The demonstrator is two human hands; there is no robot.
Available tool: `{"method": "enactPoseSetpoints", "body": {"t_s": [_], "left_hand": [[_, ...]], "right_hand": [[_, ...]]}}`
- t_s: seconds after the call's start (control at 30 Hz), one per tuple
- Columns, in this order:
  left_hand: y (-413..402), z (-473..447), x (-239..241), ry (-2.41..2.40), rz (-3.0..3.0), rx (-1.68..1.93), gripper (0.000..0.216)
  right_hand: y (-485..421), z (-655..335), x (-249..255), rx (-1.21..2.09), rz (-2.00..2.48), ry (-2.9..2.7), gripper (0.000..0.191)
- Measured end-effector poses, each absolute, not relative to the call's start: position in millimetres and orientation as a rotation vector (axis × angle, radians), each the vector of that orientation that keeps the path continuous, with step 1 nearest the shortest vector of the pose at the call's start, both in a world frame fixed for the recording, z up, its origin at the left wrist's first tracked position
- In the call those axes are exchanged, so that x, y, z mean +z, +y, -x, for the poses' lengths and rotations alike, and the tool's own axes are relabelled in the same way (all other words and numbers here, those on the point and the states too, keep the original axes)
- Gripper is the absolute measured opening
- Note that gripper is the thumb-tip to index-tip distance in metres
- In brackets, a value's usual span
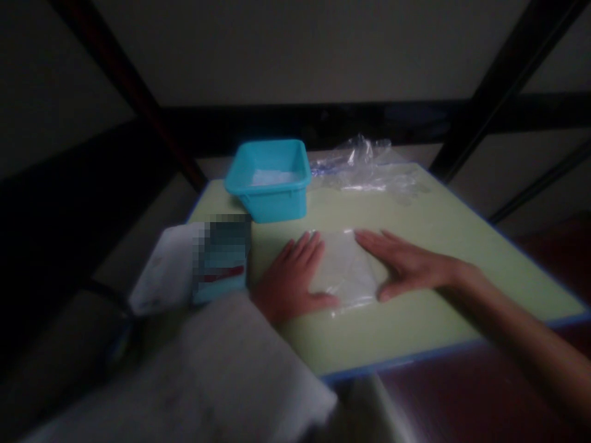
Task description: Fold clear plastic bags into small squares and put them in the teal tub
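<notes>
A clear plastic bag point(347, 271) lies flat on the pale yellow-green tabletop point(466, 246), and it looks as if something white or pale is inside; the blur hides what. My left hand point(295, 277) rests on the bag's left side, fingers stretched forward and thumb over its near edge. On the opposite side, my right hand point(401, 264) is spread with its fingertips at the far right corner and its thumb by the near right corner. Neither hand grips anything.
A turquoise plastic basket point(277, 206) with white contents stands at the back left. Beside it lies crumpled clear plastic point(364, 169). Left of my left hand are a white sheet-like item point(166, 264) and a pixelated teal item point(226, 258). Blue edging point(406, 360) borders the table.
</notes>
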State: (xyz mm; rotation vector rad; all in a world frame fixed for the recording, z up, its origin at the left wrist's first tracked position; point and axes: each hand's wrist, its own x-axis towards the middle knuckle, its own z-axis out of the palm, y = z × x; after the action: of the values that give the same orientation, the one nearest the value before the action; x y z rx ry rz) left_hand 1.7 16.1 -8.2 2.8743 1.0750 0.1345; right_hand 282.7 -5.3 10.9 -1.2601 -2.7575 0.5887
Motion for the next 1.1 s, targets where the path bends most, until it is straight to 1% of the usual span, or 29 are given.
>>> {"method": "enactPoseSetpoints", "body": {"t_s": [0.17, 0.43, 0.67, 0.73, 0.9, 0.97, 1.1], "left_hand": [[19, 6, -10, 1.081, -2.871, 0.164, 0.092], [19, 6, -8, 1.129, -2.877, 0.059, 0.095], [17, 4, -6, 1.140, -2.866, 0.064, 0.093], [17, 4, -6, 1.135, -2.861, 0.069, 0.093], [18, 4, -6, 1.134, -2.840, 0.099, 0.093], [18, 5, -5, 1.127, -2.842, 0.133, 0.093], [18, 8, -1, 1.119, -2.851, 0.151, 0.096]], "right_hand": [[-5, -284, 9, 0.573, 1.250, -2.745, 0.105], [-4, -283, 6, 0.578, 1.276, -2.739, 0.110], [-3, -288, 5, 0.593, 1.222, -2.715, 0.108], [-3, -290, 6, 0.616, 1.199, -2.699, 0.104], [-3, -289, 4, 0.595, 1.157, -2.643, 0.084], [-3, -285, 2, 0.526, 1.183, -2.640, 0.085], [-2, -280, -3, 0.419, 1.210, -2.675, 0.100]]}}
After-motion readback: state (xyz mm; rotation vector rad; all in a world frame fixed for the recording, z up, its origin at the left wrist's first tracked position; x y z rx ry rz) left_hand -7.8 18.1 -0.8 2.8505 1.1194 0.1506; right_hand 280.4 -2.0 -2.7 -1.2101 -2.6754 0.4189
